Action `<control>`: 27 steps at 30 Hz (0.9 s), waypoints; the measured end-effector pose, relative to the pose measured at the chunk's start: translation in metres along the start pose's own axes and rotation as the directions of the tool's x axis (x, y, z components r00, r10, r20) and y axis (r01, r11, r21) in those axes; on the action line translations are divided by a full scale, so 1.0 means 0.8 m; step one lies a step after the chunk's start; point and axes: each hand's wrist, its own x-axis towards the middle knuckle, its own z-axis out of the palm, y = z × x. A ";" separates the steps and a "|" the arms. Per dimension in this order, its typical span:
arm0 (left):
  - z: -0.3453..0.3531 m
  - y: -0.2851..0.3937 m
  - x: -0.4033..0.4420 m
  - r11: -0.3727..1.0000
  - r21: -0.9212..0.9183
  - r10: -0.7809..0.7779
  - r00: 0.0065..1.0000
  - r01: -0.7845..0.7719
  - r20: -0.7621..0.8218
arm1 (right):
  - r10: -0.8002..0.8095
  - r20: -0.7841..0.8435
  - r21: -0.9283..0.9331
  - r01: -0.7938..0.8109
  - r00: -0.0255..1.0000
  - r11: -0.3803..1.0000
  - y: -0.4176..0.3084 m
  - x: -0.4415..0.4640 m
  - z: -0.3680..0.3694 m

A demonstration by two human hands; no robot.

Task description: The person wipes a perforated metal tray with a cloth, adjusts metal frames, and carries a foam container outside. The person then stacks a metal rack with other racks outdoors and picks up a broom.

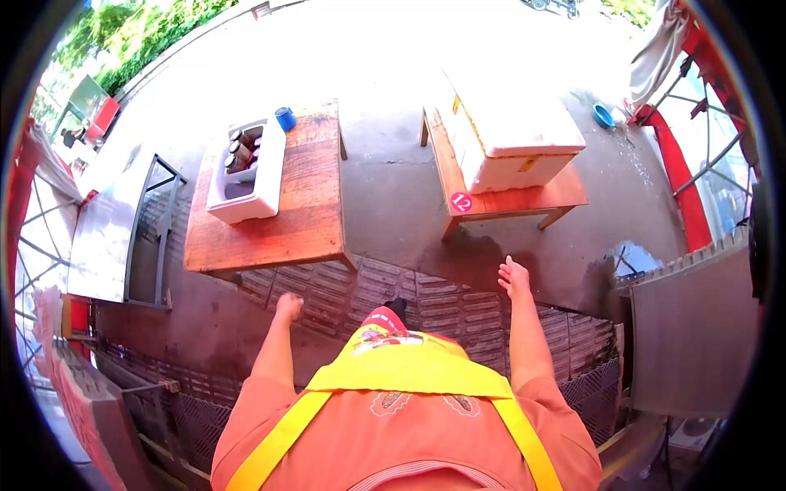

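Wooden table lies ahead of the left hand, its near edge just beyond the knuckles and not touched; its long axis runs away from the person, the far end leaning a little to the right; the left hand is plainly the nearer of the two. That hand's fingers look curled in, with nothing seen in them, though how tightly they close I cannot tell. On the table stands a white, lidless foam box, its length running much the same way as the tabletop's; dark-capped bottles stand inside, and a blue tin sits beside its far right corner.

The right hand hangs well apart from that table, fingers loosely spread and bare; ahead of it is a smaller table, also untouched, bearing a large pale foam box and a round red label marked 12 at its near left corner. Grooved slabs cover the ground between the hands; a yellow apron hangs from the person's shoulders; far off to the right lies a blue basin.
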 end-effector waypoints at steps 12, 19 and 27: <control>-0.072 0.697 0.273 0.656 -0.327 0.703 0.709 -0.680 -0.065 | 0.005 -0.141 0.304 0.039 0.990 0.952 -0.229 0.223 0.062; -0.085 0.907 0.383 0.658 -0.219 0.742 0.670 -0.720 0.027 | -0.083 -0.151 0.525 0.151 0.985 0.838 -0.331 0.327 0.124; -0.044 1.225 0.530 0.442 0.144 0.865 0.463 -0.885 0.191 | 0.041 -0.527 0.362 0.180 0.849 0.915 -0.346 0.348 0.151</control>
